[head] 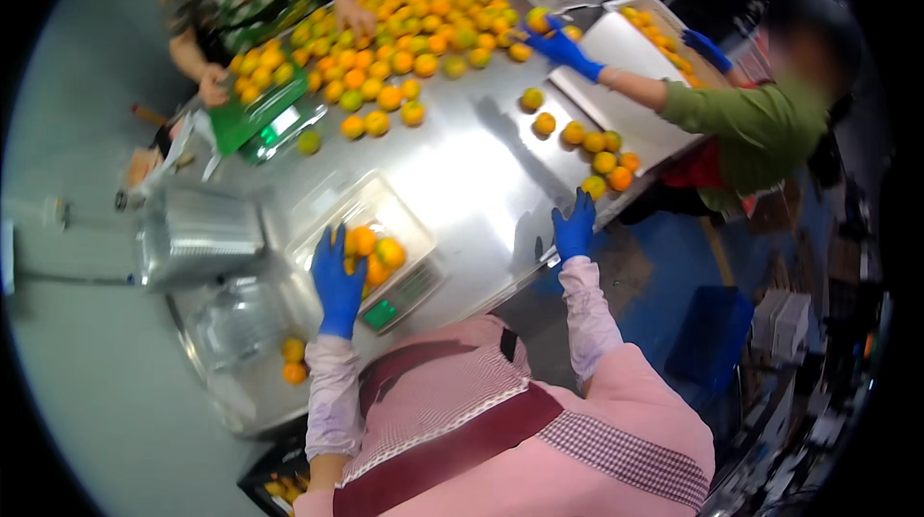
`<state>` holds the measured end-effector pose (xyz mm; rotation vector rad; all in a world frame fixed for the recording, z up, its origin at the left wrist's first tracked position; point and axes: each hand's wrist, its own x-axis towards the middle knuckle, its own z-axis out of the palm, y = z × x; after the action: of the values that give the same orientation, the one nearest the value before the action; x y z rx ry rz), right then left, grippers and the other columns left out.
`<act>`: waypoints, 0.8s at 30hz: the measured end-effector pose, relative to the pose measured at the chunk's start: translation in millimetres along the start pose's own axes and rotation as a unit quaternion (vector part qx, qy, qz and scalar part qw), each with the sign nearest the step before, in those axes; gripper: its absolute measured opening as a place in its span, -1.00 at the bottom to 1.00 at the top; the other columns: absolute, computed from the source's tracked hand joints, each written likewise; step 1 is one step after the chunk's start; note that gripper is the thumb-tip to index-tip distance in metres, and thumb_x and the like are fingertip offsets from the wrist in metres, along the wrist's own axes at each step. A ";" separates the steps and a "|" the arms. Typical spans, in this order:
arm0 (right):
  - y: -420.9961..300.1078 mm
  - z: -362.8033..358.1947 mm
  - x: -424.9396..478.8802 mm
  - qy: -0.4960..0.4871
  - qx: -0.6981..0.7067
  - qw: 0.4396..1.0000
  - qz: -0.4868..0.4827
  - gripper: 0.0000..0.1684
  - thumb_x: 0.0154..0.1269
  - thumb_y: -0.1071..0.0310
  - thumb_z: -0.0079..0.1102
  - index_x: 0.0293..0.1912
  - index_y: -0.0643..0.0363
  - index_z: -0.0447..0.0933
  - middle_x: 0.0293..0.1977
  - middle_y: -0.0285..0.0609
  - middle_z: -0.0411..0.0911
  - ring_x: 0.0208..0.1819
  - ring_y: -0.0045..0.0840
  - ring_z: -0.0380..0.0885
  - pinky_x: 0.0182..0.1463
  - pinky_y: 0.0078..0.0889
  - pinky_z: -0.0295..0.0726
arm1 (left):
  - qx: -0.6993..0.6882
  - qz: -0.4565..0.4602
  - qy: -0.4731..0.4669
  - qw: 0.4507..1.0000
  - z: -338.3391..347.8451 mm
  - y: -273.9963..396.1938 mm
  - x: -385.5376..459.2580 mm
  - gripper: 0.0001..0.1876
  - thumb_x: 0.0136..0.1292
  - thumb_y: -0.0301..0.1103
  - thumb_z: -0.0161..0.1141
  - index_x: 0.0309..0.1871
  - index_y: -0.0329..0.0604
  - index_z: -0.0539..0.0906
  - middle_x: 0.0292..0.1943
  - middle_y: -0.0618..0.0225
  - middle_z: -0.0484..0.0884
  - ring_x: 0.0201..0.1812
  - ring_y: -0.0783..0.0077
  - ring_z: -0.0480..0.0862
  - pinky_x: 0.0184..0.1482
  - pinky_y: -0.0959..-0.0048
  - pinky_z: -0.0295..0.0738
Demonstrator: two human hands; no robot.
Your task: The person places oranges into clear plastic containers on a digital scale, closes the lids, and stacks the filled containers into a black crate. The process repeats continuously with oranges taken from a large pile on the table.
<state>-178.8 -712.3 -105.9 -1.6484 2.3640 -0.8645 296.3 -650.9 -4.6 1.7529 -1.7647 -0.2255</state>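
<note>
My left hand [338,286], in a blue glove, lies against the left side of several orange citrus fruits [390,253] on a digital scale [413,287]. Clear plastic seems to surround these fruits. Whether my left fingers grip one is partly hidden by the hand itself. My right hand [575,227], also blue-gloved, is over the near right edge of the steel table [469,228], fingers apart and holding nothing. Its fingertips reach close to a yellow-orange fruit [593,187], the nearest of a loose group. I cannot tell if they touch it.
Clear plastic containers [198,232] are stacked at the left. A large fruit pile [426,26] covers the far side. One co-worker's bare hand [354,17] is in it. Another co-worker's gloved hand [567,51] reaches over a white sheet [613,76]. A second scale [281,131] stands far left.
</note>
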 end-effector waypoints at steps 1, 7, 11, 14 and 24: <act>17.5 2.2 13.6 0.023 0.016 1.000 0.013 -0.03 0.15 0.15 0.43 0.46 0.09 0.18 0.43 0.21 0.16 0.46 0.07 0.12 0.48 0.06 0.19 | 0.002 0.001 -0.003 1.000 3.6 -6.9 -0.4 -0.37 0.18 -0.40 0.34 0.36 -0.18 0.48 0.29 -0.02 0.51 0.27 -0.06 0.51 0.31 0.11 0.38; 119.2 7.2 83.5 0.071 0.098 0.985 0.127 0.02 0.15 0.18 0.47 0.45 0.32 0.12 0.38 0.23 0.24 0.40 0.01 0.28 0.47 -0.15 0.26 | -0.208 -0.202 0.099 0.952 6.0 -39.3 -24.5 -0.50 0.21 -0.46 0.34 0.24 -0.26 0.54 0.15 0.08 0.60 0.15 0.13 0.59 0.23 0.26 0.45; 107.7 19.4 96.3 0.032 0.072 0.981 0.175 -0.01 0.17 0.09 0.42 0.45 0.24 0.16 0.41 0.26 0.20 0.39 0.05 0.29 0.44 -0.12 0.31 | 0.003 -0.067 0.062 0.996 -3.1 -12.8 -18.6 -0.49 0.18 -0.40 0.34 0.22 -0.28 0.54 0.13 0.06 0.59 0.18 0.05 0.55 0.24 0.19 0.41; 80.5 34.0 88.1 0.032 0.002 0.983 0.179 -0.12 0.18 0.10 0.39 0.41 0.12 0.25 0.35 0.18 0.31 0.30 0.05 0.40 0.33 -0.01 0.43 | 0.073 -0.053 0.099 0.991 12.3 -25.3 -19.6 -0.60 0.25 -0.38 0.28 0.15 -0.30 0.59 0.28 0.00 0.49 0.28 -0.03 0.47 0.32 0.13 0.33; 90.9 -6.7 105.1 0.178 -0.076 0.981 0.020 -0.34 0.14 0.12 0.43 0.16 0.23 0.46 0.13 0.12 0.49 0.13 -0.02 0.51 0.25 -0.09 0.47 | -0.064 -0.155 0.095 0.981 -1.5 -17.5 -41.9 -0.49 0.39 -0.37 0.20 0.37 -0.33 0.44 0.35 0.03 0.45 0.39 0.07 0.40 0.44 0.20 0.22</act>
<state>-297.4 -782.2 -125.7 -1.6050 2.7521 -1.0765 308.2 -612.6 -25.8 1.8821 -1.3117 -0.2844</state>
